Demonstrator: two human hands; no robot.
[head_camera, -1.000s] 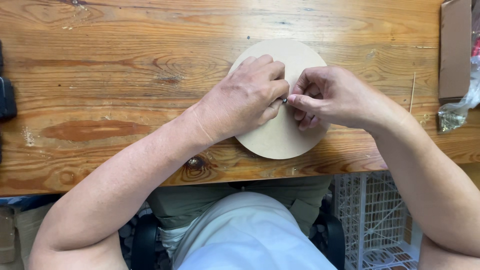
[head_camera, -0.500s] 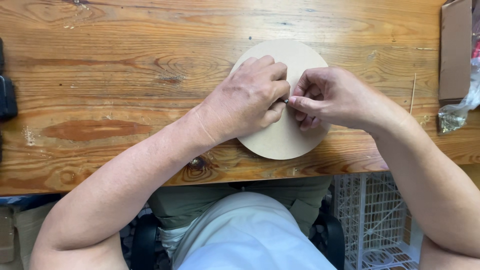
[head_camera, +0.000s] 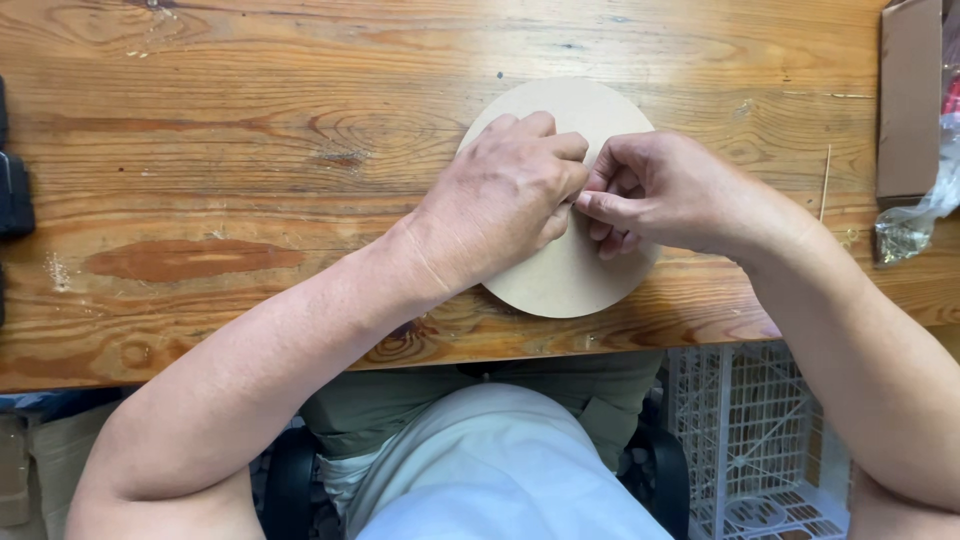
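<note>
Where both pinches meet | round disc (head_camera: 565, 270) beneath left hand (head_camera: 500, 200), right hand (head_camera: 660, 190) | pinched item hidden

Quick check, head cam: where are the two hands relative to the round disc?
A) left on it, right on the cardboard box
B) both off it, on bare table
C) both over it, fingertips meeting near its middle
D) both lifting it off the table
C: the left hand and right hand lie over the disc, fingertips meeting near its middle; the disc lies flat on the table.
</note>
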